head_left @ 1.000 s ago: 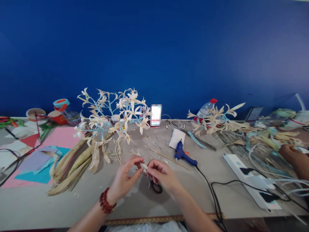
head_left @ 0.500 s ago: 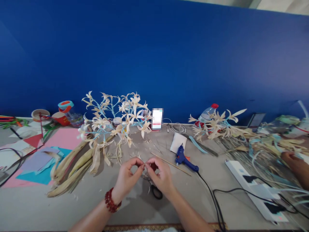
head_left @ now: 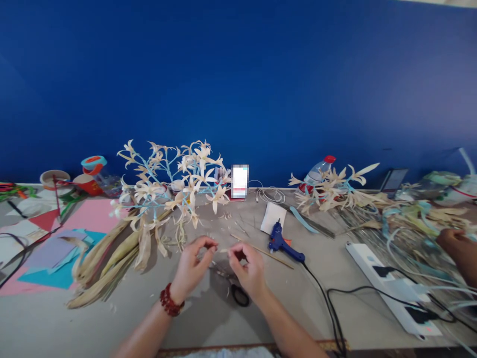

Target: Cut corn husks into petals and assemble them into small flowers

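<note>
My left hand, with a red bead bracelet on the wrist, holds thumb and forefinger nearly together over the table; whether anything thin is between them I cannot make out. A short gap away, my right hand pinches a small pale sliver, which points toward the left. Under the hands lie scissors with black handles, partly hidden by my right hand. A thin wooden stick runs just beyond it. Farther right rests a blue glue gun, its tip on a white pad.
Pale husk flowers on blue stems stand at the back left, beside dried husks and coloured paper. On the right lie a power strip with cords and more flowers. Another person's hand is at the right edge.
My hands, whose fingertips met before, have come apart, and a pale sliver now shows at my right fingertips. The view has shifted slightly.
</note>
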### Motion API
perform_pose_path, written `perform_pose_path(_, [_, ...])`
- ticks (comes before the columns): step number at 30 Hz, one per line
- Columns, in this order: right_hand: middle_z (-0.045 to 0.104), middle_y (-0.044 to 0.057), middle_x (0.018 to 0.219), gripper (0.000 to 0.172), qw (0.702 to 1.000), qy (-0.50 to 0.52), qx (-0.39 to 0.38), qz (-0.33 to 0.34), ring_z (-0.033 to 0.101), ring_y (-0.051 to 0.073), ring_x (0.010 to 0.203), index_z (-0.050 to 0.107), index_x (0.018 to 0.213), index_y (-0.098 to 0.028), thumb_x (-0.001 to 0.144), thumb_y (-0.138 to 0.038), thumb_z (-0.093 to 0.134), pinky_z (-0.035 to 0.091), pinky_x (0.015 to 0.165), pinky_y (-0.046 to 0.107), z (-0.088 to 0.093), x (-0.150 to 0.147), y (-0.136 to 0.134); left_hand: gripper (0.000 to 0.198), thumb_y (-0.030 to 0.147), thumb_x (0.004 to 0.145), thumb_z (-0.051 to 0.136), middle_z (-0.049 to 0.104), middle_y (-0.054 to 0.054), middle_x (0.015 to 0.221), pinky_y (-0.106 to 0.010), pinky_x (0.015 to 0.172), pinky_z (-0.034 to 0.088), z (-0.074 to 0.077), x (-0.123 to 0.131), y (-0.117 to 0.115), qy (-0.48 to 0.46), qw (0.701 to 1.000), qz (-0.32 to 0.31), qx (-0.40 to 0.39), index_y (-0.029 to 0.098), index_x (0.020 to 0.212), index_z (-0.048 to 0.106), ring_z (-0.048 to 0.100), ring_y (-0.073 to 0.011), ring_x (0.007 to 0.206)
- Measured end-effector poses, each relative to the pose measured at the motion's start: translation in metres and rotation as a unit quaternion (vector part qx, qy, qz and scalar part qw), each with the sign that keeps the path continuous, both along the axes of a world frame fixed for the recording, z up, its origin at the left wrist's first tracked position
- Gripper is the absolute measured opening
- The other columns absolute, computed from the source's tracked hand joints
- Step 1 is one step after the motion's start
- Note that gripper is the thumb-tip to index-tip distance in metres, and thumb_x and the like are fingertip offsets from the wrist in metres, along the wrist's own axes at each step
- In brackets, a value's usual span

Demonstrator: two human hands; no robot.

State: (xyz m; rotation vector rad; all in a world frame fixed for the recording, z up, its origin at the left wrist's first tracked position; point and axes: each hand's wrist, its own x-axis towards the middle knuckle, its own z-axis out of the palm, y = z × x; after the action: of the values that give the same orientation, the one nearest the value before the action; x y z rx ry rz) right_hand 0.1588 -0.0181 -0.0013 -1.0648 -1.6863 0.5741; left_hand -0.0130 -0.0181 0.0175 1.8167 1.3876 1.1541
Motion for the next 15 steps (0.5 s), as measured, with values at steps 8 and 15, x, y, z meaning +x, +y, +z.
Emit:
perform_pose_path(8, [0.057,-0.002,0.065,0.011,0.999,-0.038,0.007,0.021,0.054,0.012,0.057,0.056,0.076,-0.020,0.086,-0.021,0.056,0.042,0.058,0.023,-0.006,-0.002,0.001,0.012,0.015,0.083,0.054,0.066,-0.002,0.074,-0.033,0.077,0.045,0.000,0.015,0.001,0.071,0.993,-0.029,0.091,0.020,0.074,0.061,0.060,-0.0188,0.075])
perform_pose_path(15, [0.060,0.000,0.070,0.007,0.999,0.011,0.041,-0.013,0.054,0.012,0.059,0.057,0.079,-0.020,0.084,-0.015,0.055,0.043,0.059,0.024,-0.005,0.003,0.002,0.011,0.017,0.084,0.053,0.066,-0.005,0.079,-0.033,0.075,0.045,-0.008,0.002,0.006,0.080,0.993,0.036,0.083,0.020,0.082,0.063,0.060,-0.0214,0.080])
